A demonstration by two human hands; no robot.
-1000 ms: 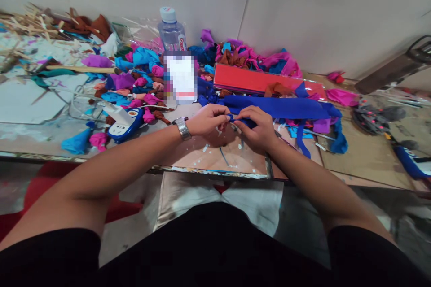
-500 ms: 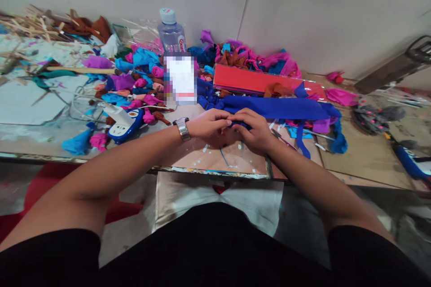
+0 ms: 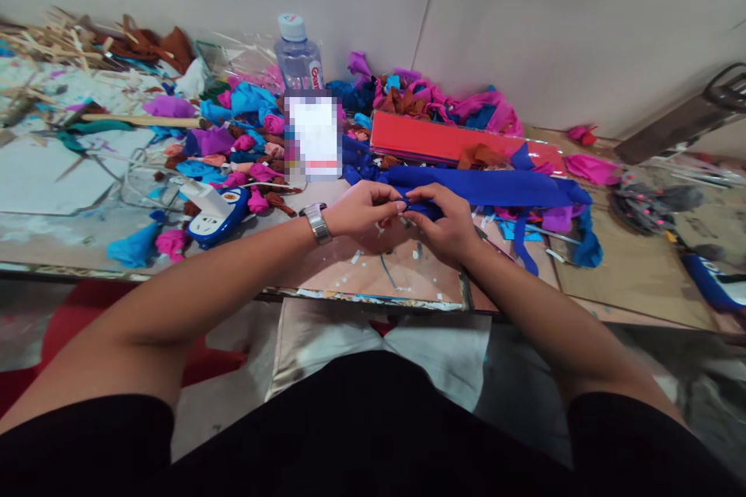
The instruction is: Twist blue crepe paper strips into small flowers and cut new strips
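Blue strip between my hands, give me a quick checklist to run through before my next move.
1. Left hand pinching the blue strip: ok.
2. Right hand pinching it too: ok.
3. Strip's far end lying free on the table: ok.
4. How tight the rolled end is: cannot tell, fingers cover it.
5. Water bottle upright, clear of hands: ok.

A pale, plain wall (image 3: 553, 23) runs behind the worktable (image 3: 629, 279), with a thin vertical seam where two panels meet. The tabletop is brown board — scuffed, paint-stained toward the left, strewn with scraps of coloured paper. Its front edge is worn and chipped. Below it lies a grey floor (image 3: 524, 396) and a patch of red (image 3: 70, 318) at the left. The light is soft and even.
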